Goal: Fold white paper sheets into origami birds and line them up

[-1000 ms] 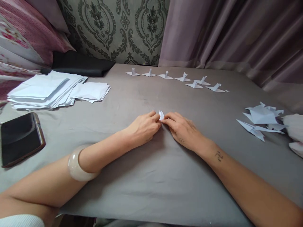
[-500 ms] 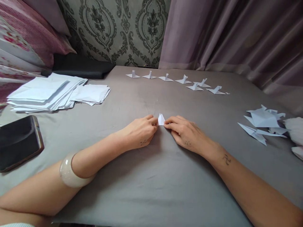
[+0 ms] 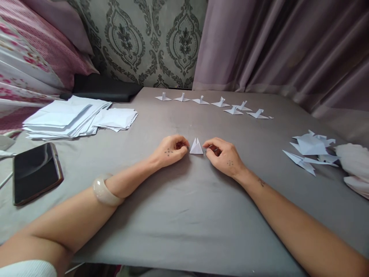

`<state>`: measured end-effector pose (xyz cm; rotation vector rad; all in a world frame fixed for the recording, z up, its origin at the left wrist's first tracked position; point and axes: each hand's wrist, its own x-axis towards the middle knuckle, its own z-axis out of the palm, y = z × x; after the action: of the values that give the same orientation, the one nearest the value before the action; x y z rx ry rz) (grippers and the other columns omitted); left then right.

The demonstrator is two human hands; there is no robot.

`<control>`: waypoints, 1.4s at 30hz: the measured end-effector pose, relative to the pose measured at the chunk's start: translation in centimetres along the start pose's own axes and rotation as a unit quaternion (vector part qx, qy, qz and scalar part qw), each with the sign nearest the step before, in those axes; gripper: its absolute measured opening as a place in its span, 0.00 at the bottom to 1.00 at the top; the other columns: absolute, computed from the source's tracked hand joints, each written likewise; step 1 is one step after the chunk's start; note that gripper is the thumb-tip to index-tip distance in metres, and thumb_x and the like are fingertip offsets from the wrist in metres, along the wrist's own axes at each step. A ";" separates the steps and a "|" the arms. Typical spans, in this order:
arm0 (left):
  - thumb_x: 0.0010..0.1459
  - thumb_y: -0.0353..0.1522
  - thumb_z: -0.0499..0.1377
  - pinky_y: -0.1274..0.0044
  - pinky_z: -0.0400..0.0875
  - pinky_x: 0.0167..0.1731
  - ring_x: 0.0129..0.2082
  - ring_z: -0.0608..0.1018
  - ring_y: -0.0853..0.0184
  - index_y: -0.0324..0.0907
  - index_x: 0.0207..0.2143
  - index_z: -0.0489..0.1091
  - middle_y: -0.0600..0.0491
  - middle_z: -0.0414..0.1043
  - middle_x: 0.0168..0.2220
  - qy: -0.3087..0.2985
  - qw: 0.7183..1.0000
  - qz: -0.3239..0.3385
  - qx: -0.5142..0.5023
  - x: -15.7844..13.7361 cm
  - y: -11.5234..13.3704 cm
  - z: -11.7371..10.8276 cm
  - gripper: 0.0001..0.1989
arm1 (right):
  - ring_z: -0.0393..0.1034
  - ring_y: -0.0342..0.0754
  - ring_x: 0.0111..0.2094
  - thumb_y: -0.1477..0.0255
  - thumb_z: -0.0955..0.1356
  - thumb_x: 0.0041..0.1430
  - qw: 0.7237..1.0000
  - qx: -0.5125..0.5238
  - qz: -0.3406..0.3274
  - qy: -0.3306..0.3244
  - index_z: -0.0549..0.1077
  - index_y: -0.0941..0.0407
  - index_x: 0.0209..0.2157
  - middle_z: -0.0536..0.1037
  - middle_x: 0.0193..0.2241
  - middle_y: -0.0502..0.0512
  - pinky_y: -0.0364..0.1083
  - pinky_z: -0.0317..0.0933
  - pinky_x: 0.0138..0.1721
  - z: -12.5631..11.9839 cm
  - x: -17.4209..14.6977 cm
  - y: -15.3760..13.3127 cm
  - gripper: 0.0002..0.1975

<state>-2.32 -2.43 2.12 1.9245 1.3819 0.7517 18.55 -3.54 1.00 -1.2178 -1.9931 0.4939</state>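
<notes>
A small folded white paper [image 3: 196,147] stands on the grey cloth between my hands, with two points at its top and a wider base. My left hand [image 3: 172,151] is just left of it, fingers curved and thumb and forefinger tips close to the paper's edge. On the other side, my right hand [image 3: 222,156] has its thumb and forefinger slightly apart, near the right base corner. Both hands look free of the paper, though the gap at the left is very narrow. A pale bangle [image 3: 106,191] circles my left forearm.
Several folded paper birds [image 3: 201,100] line the back of the table [image 3: 184,215]. More folded paper pieces [image 3: 311,145] lie at the right beside a whitish cloth [image 3: 353,161]. Paper sheets [image 3: 62,115], a smaller paper stack [image 3: 117,118] and a phone [image 3: 37,173] are at the left.
My fingers have come off the folded paper on both sides, and its whole front now shows. The left hand has turned, its thumb side now visible. The view has shifted slightly.
</notes>
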 end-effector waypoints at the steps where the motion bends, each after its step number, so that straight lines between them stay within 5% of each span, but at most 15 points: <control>1: 0.50 0.30 0.54 0.81 0.64 0.24 0.23 0.69 0.72 0.39 0.32 0.73 0.55 0.71 0.25 -0.001 1.000 0.001 -0.005 0.0 0.0 0.0 0.10 | 0.67 0.42 0.27 0.78 0.63 0.52 1.000 0.002 0.006 -0.003 0.74 0.55 0.33 0.75 0.32 0.52 0.43 0.62 0.30 0.0 0.0 -0.1 0.09; 9: 0.54 0.35 0.59 0.81 0.65 0.26 0.24 0.68 0.74 0.40 0.36 0.72 0.56 0.69 0.26 -0.014 0.998 0.053 -0.012 0.0 -0.5 0.2 0.10 | 0.66 0.41 0.28 0.79 0.64 0.50 0.998 -0.021 -0.046 -0.045 0.79 0.53 0.34 0.75 0.34 0.51 0.43 0.60 0.31 0.2 -0.4 -0.1 0.14; 16: 0.57 0.34 0.58 0.80 0.69 0.32 0.29 0.72 0.74 0.41 0.37 0.71 0.52 0.69 0.38 -0.022 0.981 0.182 0.061 -0.3 -1.0 0.8 0.07 | 0.66 0.42 0.28 0.75 0.65 0.51 0.993 -0.050 -0.065 -0.084 0.78 0.54 0.30 0.73 0.34 0.52 0.43 0.60 0.32 -0.1 -0.7 -0.5 0.09; 22: 0.62 0.30 0.52 0.77 0.69 0.37 0.37 0.73 0.69 0.41 0.38 0.71 0.50 0.70 0.39 -0.027 0.957 0.241 0.159 -0.5 -1.1 1.1 0.09 | 0.63 0.41 0.22 0.75 0.67 0.49 0.999 0.007 0.000 -0.049 0.69 0.54 0.34 0.70 0.23 0.46 0.42 0.58 0.29 -0.3 -0.5 -0.8 0.07; 26: 0.63 0.30 0.50 0.75 0.69 0.40 0.40 0.73 0.67 0.41 0.39 0.71 0.49 0.72 0.39 -0.020 0.957 0.238 0.167 -0.3 -1.2 1.1 0.10 | 0.65 0.40 0.26 0.74 0.66 0.52 0.997 -0.028 -0.010 -0.067 0.72 0.54 0.34 0.73 0.33 0.50 0.42 0.58 0.31 0.2 -0.4 -1.0 0.05; 34: 0.59 0.37 0.57 0.79 0.66 0.29 0.27 0.70 0.72 0.40 0.32 0.72 0.53 0.68 0.31 -0.056 0.989 0.120 0.067 0.7 -0.9 1.1 0.09 | 0.65 0.42 0.28 0.69 0.66 0.58 0.992 -0.070 0.032 -0.096 0.74 0.54 0.30 0.71 0.30 0.50 0.43 0.57 0.31 0.7 0.1 -0.5 0.06; 42: 0.60 0.34 0.53 0.77 0.64 0.31 0.29 0.70 0.70 0.39 0.30 0.70 0.52 0.68 0.32 -0.015 0.980 0.148 0.129 0.9 -0.9 1.4 0.10 | 0.66 0.43 0.30 0.71 0.63 0.61 0.988 -0.123 0.024 -0.087 0.74 0.54 0.34 0.73 0.34 0.52 0.44 0.57 0.32 0.7 0.5 -0.7 0.07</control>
<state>-1.52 -1.60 0.65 2.3715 1.2367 0.7043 17.48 -3.41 1.19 -1.4161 -2.2288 0.3965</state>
